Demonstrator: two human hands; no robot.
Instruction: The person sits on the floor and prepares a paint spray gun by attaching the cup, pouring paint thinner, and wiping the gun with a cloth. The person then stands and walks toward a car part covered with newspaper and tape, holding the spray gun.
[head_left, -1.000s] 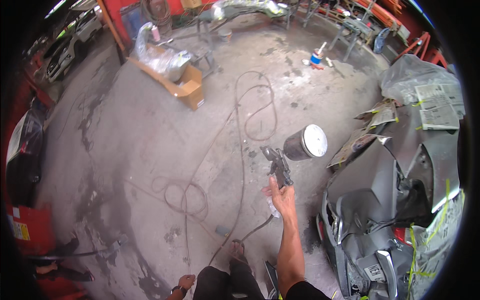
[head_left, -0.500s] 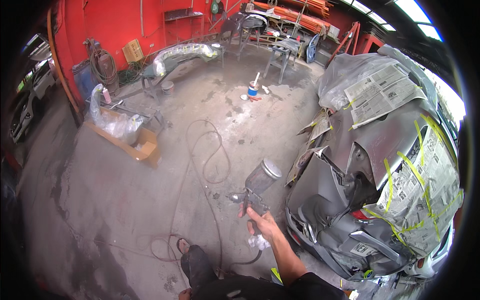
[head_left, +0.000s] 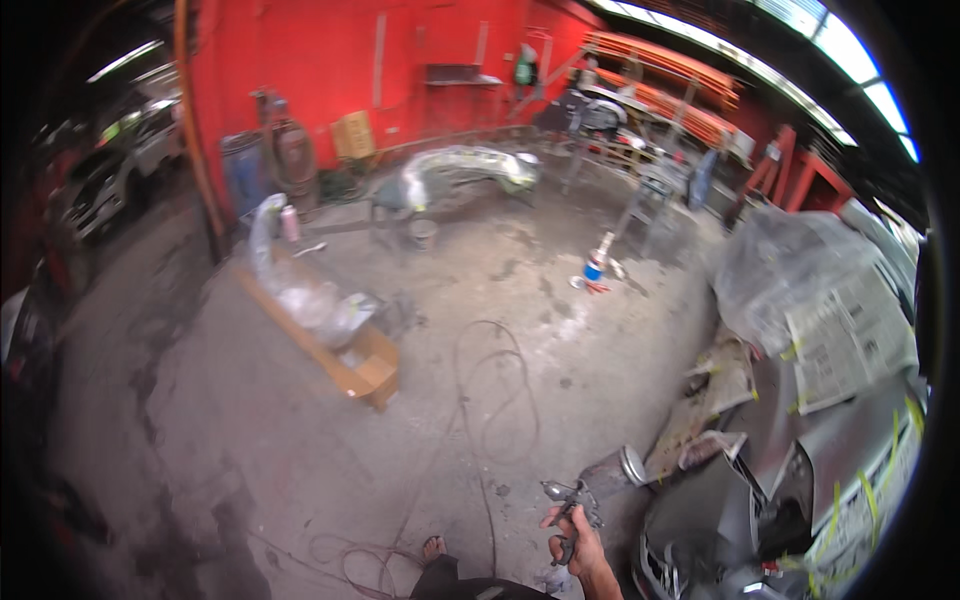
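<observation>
My right hand (head_left: 584,545) is wrapped round the grip of a paint spray gun (head_left: 574,496), low in the picture and right of the middle. On top of the gun a metal paint cup (head_left: 610,474) leans to the right. The nozzle points left, over the concrete floor. Just right of the gun is a damaged dark grey car (head_left: 735,515), partly cut off at the rim. Newspaper sheets (head_left: 850,335) and yellow tape mask parts of it, and clear plastic film (head_left: 785,275) drapes its far end. My left hand is out of view.
A thin hose (head_left: 489,505) loops across the floor near my foot. Left of it lies a long cardboard box (head_left: 372,372) with plastic wrap inside. Farther off stand a blue can (head_left: 593,271), a wrapped bumper (head_left: 465,163) and work stands (head_left: 640,205) before a red wall (head_left: 300,60).
The view has swung up and to the left, shifting the scene down and right. My right hand still grips the spray gun, whose cup now leans farther right. Less of the car shows.
</observation>
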